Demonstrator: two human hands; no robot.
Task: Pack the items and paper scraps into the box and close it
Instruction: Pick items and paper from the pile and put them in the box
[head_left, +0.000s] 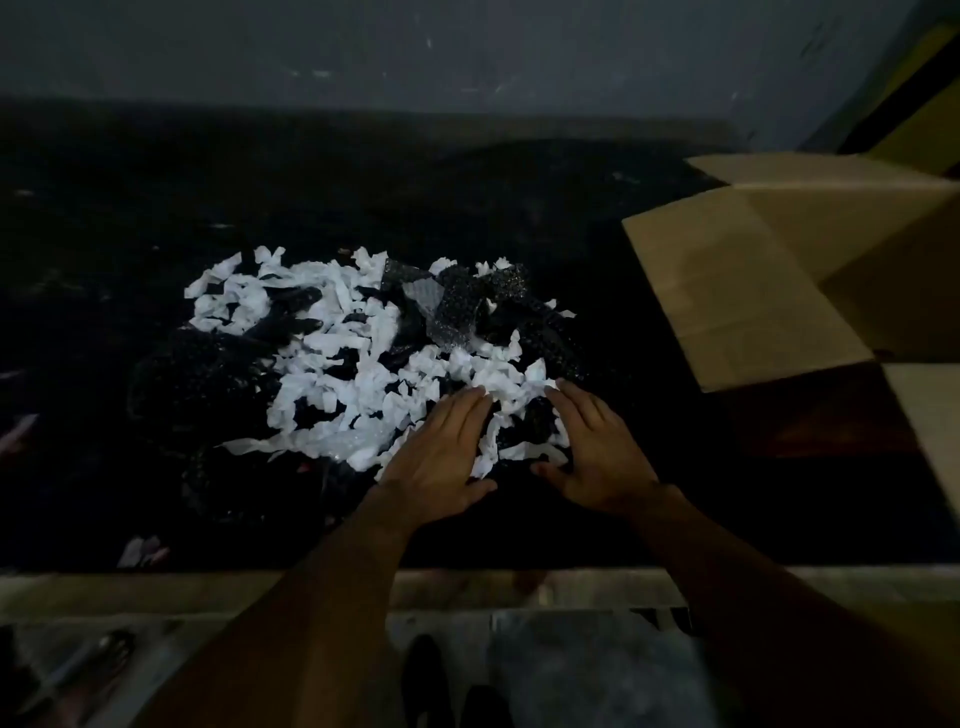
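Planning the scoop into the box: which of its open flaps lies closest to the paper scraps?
The big flap folded out leftward toward the paper scraps; the others sit at the far and right edges.

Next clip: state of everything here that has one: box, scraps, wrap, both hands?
Box: open, flaps spread, at the right.
Scraps: loose pile on the table, outside the box.
Bubble wrap: lying among the scraps, unpacked.
Left hand: open, fingers flat on the scraps.
Right hand: open, fingers flat on the scraps.
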